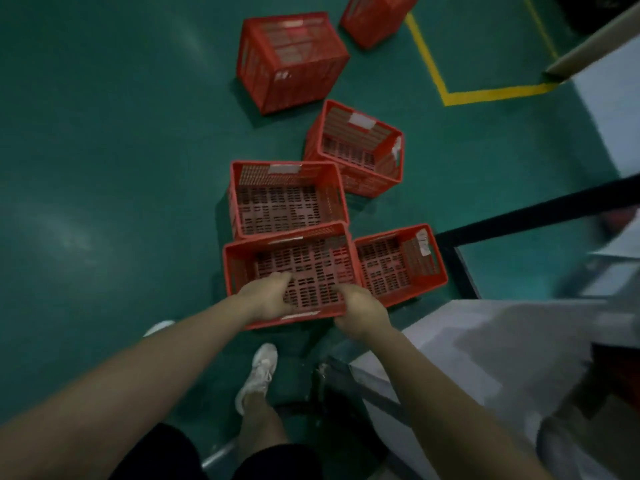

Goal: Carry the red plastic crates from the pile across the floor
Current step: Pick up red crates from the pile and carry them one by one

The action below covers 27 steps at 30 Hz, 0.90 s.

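I am grasping the near rim of the nearest red crate (311, 258) with my left hand (268, 299) and right hand (360, 308), fingers curled over it.

Six crates, all red, walls and bases slotted in dark rows: nearest crate (311, 258), crate behind it (289, 199), lower-right crate (398, 265), tilted crate (356, 150), overturned crate (291, 60) upper centre, cut-off crate (374, 19) at top edge. White label patches (362, 120) on several rims. Floor (104, 168) teal green, pale sheen left. Yellow line (495, 92) upper right. Shoe (258, 375) white. Shorts (166, 455) black. Bar (536, 209) at right black. Surface (485, 341) lower right pale grey.
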Available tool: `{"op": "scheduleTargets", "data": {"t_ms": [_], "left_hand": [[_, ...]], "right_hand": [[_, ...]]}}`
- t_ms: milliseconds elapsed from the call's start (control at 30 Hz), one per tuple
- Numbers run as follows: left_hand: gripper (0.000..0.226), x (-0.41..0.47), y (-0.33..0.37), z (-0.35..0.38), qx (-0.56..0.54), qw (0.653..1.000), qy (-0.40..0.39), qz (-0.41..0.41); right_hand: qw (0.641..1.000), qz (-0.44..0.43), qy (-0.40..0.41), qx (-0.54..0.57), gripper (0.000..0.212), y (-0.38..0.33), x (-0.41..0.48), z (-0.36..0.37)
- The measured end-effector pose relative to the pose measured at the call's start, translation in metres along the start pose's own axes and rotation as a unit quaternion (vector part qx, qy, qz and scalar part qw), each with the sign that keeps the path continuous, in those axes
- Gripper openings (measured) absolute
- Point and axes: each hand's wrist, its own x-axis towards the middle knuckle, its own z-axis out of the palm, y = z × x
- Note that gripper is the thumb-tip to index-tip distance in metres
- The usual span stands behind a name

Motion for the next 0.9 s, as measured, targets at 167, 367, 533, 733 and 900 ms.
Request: {"op": "scheduleTargets", "data": {"t_ms": [167, 367, 533, 733, 900], "left_hand": [[0.06, 0.059, -0.036, 0.064, -0.039, 0.999, 0.015, -0.032], [0.067, 0.13, -0.088, 0.133, -0.022, 0.998, -0.005, -0.055], [0.071, 0.181, -0.121, 0.194, -0.014, 0.998, -0.028, -0.051], [0.072, 0.223, -0.151, 0.249, -0.002, 0.999, -0.022, -0.036], [0.068, 0.248, -0.169, 0.279, -0.01, 0.999, -0.02, -0.036]], "right_hand": [[0.993, -0.068, -0.065, -0.071, 0.053, 0.045, 0.08, 0.049], [0.983, -0.088, -0.114, -0.11, 0.065, 0.078, 0.157, 0.122], [0.975, -0.094, -0.146, -0.14, 0.066, 0.097, 0.205, 0.186], [0.961, -0.127, -0.155, -0.189, 0.061, 0.111, 0.243, 0.242], [0.947, -0.121, -0.131, -0.267, 0.047, 0.117, 0.264, 0.272]]}}
